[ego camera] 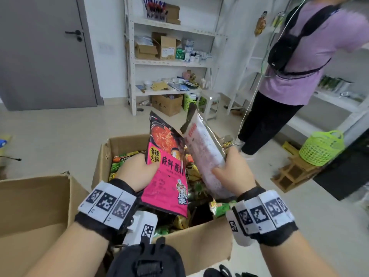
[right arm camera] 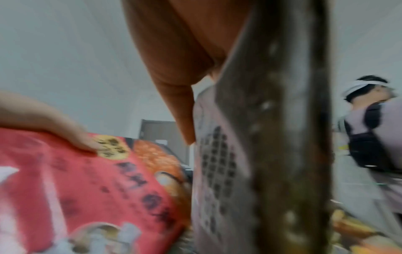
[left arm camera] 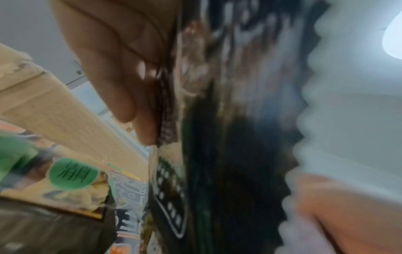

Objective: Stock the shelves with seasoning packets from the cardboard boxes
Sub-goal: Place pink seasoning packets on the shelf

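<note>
Both bare forearms end in black wrist straps (ego camera: 103, 220) wrapped with white bands printed with square black-and-white marker codes; a white camera block (ego camera: 140, 226) hangs under the left strap, a black pouch (ego camera: 147, 260) at 6 o'clock.

Between the hands, a glossy pink plastic seasoning packet (ego camera: 166, 172) is catching light beside a shiny pale packet (ego camera: 203, 154) with a silvery foil edge. Below them, the matt brown cardboard box (ego camera: 199, 242) is showing rough, frayed corrugated edges.
</note>
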